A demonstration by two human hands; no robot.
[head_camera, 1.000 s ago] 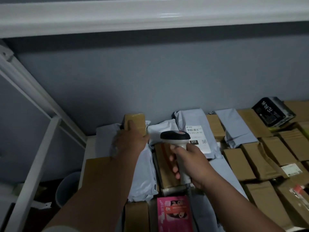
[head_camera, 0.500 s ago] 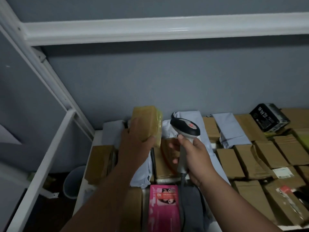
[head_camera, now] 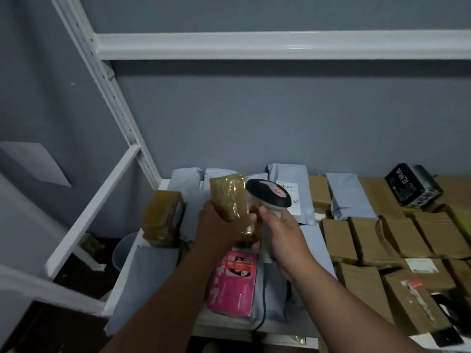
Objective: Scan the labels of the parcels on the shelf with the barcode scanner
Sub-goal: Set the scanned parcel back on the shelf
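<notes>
Lifting a tape-wrapped brown cardboard parcel [head_camera: 229,197], the left hand [head_camera: 221,222] grasps it, probably presenting its label. The right hand [head_camera: 283,233] grips the white pistol-shaped barcode scanner [head_camera: 269,197], aimed just beside the parcel.

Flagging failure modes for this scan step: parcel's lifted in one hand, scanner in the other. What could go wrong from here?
1. No label shows on the taped brown parcel held by the left hand; the barcode scanner in the right hand may read nothing.
2. The labelled grey mailer lies just behind, so a stray read of it seems possible.
3. The scanner cable trails over the shelf edge and might snag.
</notes>
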